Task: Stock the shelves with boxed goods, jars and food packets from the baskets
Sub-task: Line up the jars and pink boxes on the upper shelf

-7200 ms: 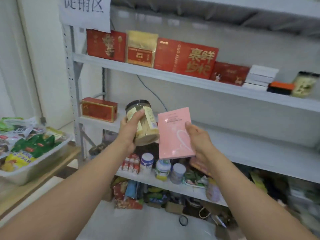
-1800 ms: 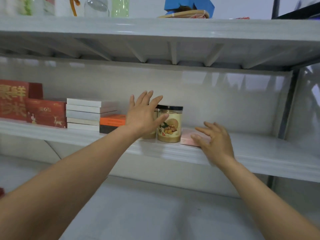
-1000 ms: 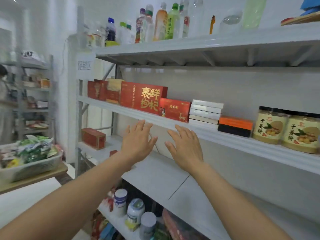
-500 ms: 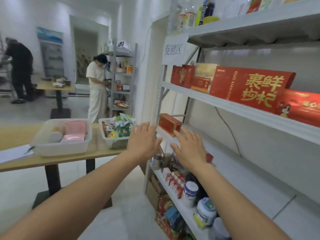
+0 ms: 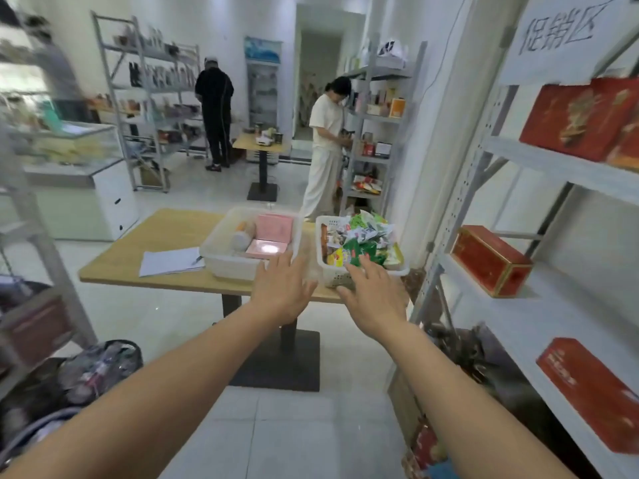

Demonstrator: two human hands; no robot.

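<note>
Left hand (image 5: 281, 292) and right hand (image 5: 375, 299) — fingers spread, empty — hover short of the counter (image 5: 155, 236). Packets (image 5: 359, 236) heap above their basket (image 5: 321, 247) rim, near the counter's edge — a hasty grab could spill some or shove the basket off.

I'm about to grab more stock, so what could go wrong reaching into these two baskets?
The packets are heaped above the rim of the white basket; pulling one out with your right hand may spill others. That basket sits near the edge of the table, so a shove could tip it off. In the clear basket, the jar seems to lie on its side beside the pink boxes and might roll.
</note>
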